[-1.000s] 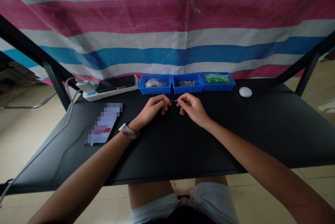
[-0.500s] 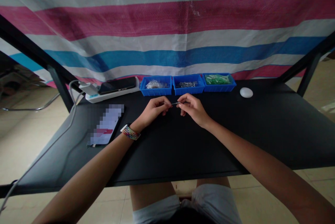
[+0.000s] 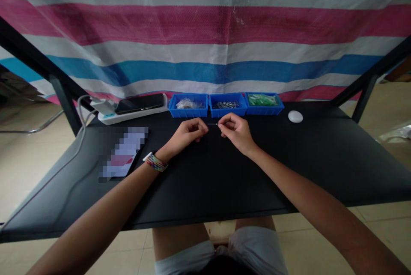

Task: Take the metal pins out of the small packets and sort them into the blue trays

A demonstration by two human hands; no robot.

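My right hand point(image 3: 236, 131) pinches a thin metal pin point(image 3: 213, 124) between thumb and fingertips. The pin lies nearly level and points left; a small thicker spot shows near my right fingertips. Close to its left end is my left hand point(image 3: 190, 133), thumb and fingers pressed together. Whatever sits in the left fingertips is too small to make out. Both hands are above the black table, just in front of the blue bins. The middle bin point(image 3: 227, 113) contains several similar metal pins. Small clear pieces fill the left bin point(image 3: 188, 113), and green pieces the right bin point(image 3: 265, 111).
A white power strip point(image 3: 111, 118) with a plug and a dark phone point(image 3: 139, 103) on it stands at back left. Another phone point(image 3: 126, 155) lies by my left forearm. At right is a white oval object point(image 3: 295, 116). A striped sheet point(image 3: 199, 71) hangs behind.
The view has shifted slightly. My hands have come a little apart, and more of the pin shows beside my left fingertips. My right hand keeps hold of it.
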